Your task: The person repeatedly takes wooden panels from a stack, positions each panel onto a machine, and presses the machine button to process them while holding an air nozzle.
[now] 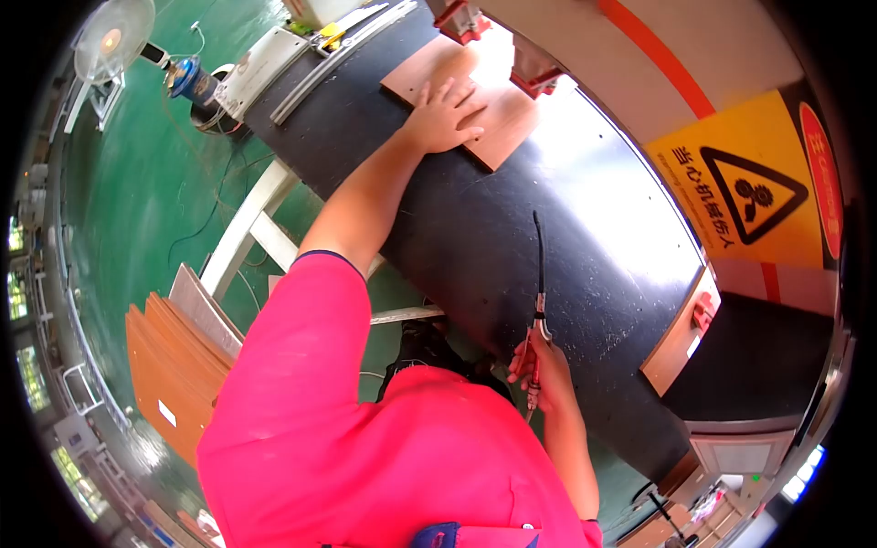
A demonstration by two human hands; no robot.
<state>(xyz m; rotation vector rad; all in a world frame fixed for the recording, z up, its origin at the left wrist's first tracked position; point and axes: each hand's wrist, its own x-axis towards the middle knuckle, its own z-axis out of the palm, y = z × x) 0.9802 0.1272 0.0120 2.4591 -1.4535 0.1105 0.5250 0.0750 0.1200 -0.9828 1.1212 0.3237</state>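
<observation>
On a wooden board [507, 119] lying on the black table [457, 228], my left hand [445, 119] rests with its fingers spread. The board's far part reaches toward two red-tipped machine parts [533, 73]. Lower down, my right hand [539, 367] is wrapped round the handle of an air gun [540, 320]. The gun's thin black nozzle points away from me over the table.
A smaller wooden board [681, 333] with a red piece stands at the table's right side, beneath a yellow warning sign [754, 183]. Brown panels [174, 374] are stacked at the left. Metal rails [338, 64] lie at the table's far left edge, near a fan [111, 41].
</observation>
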